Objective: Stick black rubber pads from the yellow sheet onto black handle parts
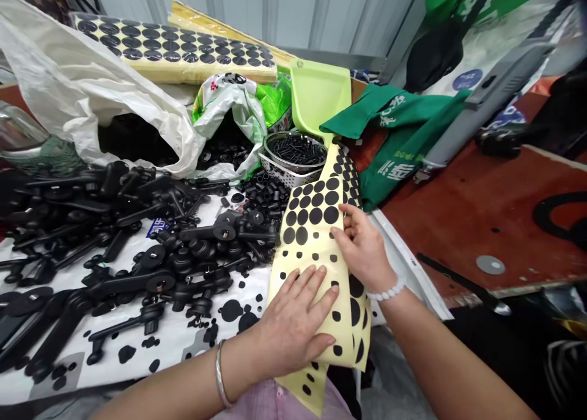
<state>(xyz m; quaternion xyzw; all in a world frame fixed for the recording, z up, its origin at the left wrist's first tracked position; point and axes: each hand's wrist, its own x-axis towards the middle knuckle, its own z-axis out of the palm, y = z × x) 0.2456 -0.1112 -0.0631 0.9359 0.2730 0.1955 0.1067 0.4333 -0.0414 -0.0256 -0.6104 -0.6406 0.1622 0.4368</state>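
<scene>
A yellow backing sheet (326, 246) lies in front of me, with rows of round black stickers (316, 216) on its upper part. Lower down, the sheet carries only small black spots. My left hand (293, 322) rests flat on this lower part, fingers stretched out. At the sheet's right edge is my right hand (364, 243), its thumb and index finger apart beside the end sticker of the lowest full row. Its other fingers are curled, and I see nothing held in them. More sticker sheets (358, 304) lie underneath.
Black plastic crank-like parts (156, 267) are heaped on the left. Behind stand a basket (288, 174) with a bowl of small black pieces (296, 150), a light green dustpan (321, 93) and a wrapped sticker stack (174, 50). A green bag (398, 132) lies at right.
</scene>
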